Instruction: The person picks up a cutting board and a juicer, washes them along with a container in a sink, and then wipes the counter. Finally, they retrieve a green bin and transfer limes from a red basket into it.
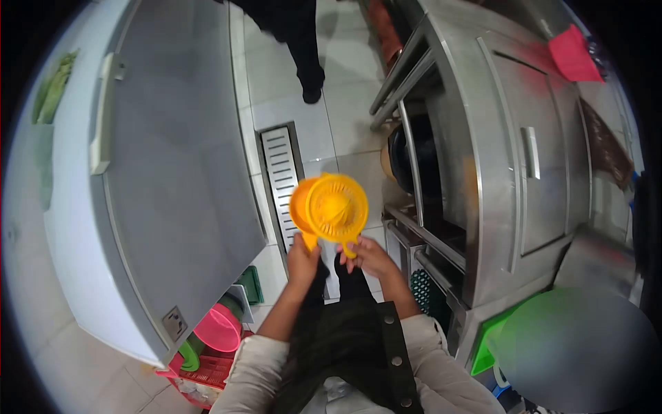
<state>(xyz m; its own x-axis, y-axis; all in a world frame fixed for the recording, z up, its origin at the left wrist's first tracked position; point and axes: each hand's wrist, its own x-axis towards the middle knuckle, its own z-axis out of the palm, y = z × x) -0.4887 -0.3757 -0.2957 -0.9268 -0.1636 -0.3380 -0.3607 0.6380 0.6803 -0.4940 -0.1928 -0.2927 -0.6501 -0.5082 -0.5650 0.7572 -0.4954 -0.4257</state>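
Observation:
I hold two parts of an orange plastic citrus juicer in front of me above the floor. My left hand grips the handle of the orange cup part, which sits behind and to the left. My right hand grips the tab of the orange reamer top, whose ridged cone faces the camera. The two parts overlap each other.
A grey chest freezer lid fills the left. A stainless steel cabinet with shelves stands at the right. A floor drain grate runs between them. Another person's dark legs stand ahead. A pink bowl and a red crate sit low left.

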